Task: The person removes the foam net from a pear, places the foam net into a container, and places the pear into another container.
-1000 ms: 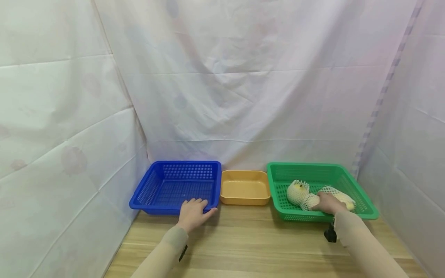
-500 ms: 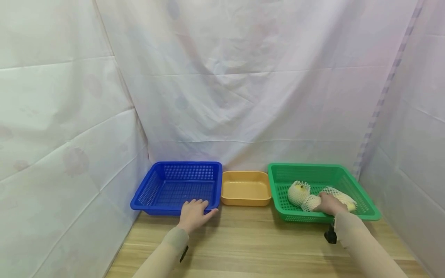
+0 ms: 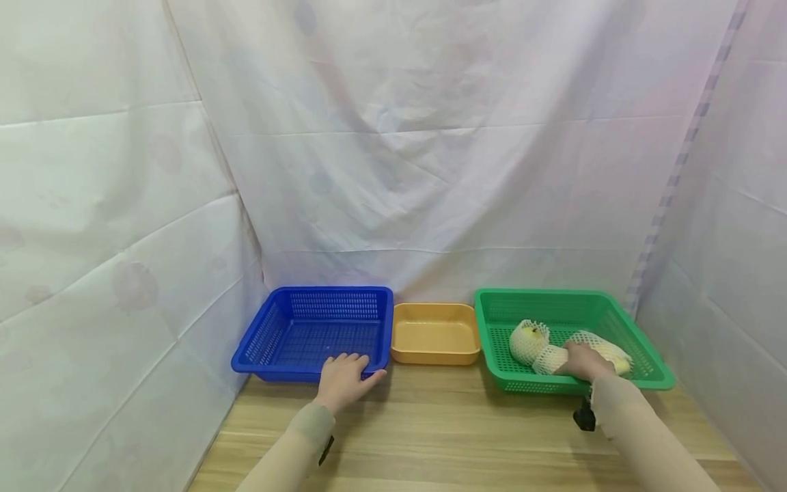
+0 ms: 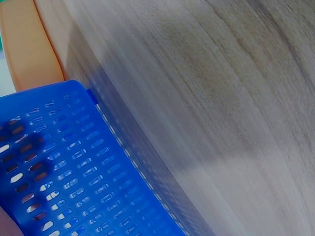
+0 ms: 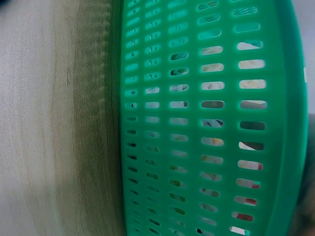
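Note:
In the head view, my left hand (image 3: 342, 383) holds the near rim of a blue slotted basket (image 3: 335, 329). Its fingers reach over the rim and show darkly through the slots in the left wrist view. My right hand (image 3: 584, 362) reaches over the front rim of a green slotted basket (image 3: 556, 295) and grips a pale fruit in a white foam net (image 3: 549, 360), mostly covered by the hand. Just left of it sits a round yellowish fruit with a dark stem (image 3: 529, 340), also netted. Another netted yellow fruit (image 3: 617, 359) lies to the right, partly behind the hand.
A shallow orange tray (image 3: 434, 335) stands between the two baskets, close to both. All three rest on a wood-grain table (image 3: 449, 430). White cloth (image 3: 399, 191) hangs behind and along both sides.
The whole view shifts very slightly. Both hands keep their places on the basket rim and at the netted fruit, with no visible motion of the objects.

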Action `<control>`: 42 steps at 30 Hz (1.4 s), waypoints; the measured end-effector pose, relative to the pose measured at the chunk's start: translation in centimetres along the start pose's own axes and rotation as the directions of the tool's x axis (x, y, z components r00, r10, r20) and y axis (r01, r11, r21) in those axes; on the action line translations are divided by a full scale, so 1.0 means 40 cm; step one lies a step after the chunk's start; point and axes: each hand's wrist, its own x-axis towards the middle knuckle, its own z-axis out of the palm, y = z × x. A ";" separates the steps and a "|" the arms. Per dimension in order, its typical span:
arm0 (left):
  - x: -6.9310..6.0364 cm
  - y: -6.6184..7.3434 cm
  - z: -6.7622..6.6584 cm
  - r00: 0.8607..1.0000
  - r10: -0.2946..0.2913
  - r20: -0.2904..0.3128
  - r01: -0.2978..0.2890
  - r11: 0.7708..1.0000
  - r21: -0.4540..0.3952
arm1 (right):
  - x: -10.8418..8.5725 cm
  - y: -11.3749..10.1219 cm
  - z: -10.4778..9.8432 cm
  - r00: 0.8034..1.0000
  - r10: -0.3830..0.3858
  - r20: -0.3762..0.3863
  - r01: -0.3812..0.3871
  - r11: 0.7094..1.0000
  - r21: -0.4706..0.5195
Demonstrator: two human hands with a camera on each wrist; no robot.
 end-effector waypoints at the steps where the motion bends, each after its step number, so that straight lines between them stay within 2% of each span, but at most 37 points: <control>1: 0.000 0.000 0.001 1.000 0.000 -0.002 0.000 1.000 0.000 | 0.001 0.000 0.001 1.000 -0.006 0.003 0.006 1.000 0.007; 10: 0.000 0.000 0.006 1.000 0.000 -0.017 0.000 1.000 0.002 | 0.006 0.002 0.001 0.999 -0.027 0.023 0.026 0.999 0.036; 31: 0.003 -0.002 0.014 1.000 -0.016 -0.015 0.016 1.000 -0.014 | 0.012 0.004 0.003 1.000 -0.005 0.028 0.006 1.000 -0.009; 42: 0.004 -0.003 0.016 1.000 -0.011 -0.012 0.011 1.000 0.013 | 0.022 0.015 0.009 0.999 0.001 0.043 -0.001 1.000 -0.003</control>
